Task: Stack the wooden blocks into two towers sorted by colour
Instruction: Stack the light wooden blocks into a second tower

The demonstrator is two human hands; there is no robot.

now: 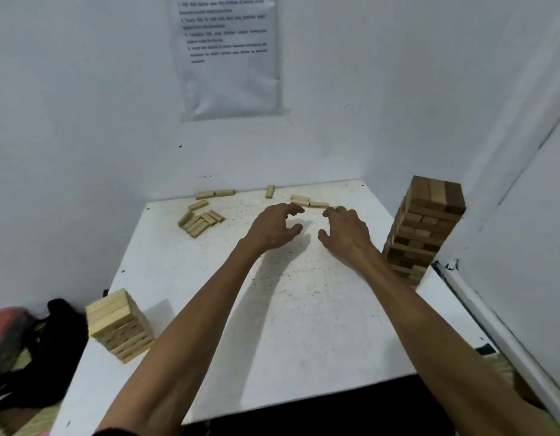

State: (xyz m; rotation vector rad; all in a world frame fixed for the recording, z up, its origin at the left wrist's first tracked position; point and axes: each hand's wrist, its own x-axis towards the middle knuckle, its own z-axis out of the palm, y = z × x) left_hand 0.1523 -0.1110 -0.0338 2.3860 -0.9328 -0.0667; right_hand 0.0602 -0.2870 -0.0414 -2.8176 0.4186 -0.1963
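Head view shows us both bare arms stretched over the white table, with the left hand and the right hand side by side just above the centre of the frame. Each is empty, fingers spread and loosely bent over the tabletop. Just beyond their fingertips lies a short row of pale blocks; we cannot tell whether the right fingertips touch the nearest one. More loose pale pieces sit further left along the far edge: a single block, a pair end to end, and a fanned cluster. The low pale tower stands at lower left near the table edge, and the tall darker tower at the right, just beside the right forearm. We judge these blocks to be light, rigid and smooth-sided, so they should not bend or break, but they will slide easily on the table and on each other. We would pinch one across its long narrow sides, near the middle, thumb against fingers, to keep it level when setting it down. The tall tower looks the fragile thing here: its layers appear uneven, and a brush from the forearm could topple it. A printed sheet hangs on the wall at the top, and a black bag lies at lower left.
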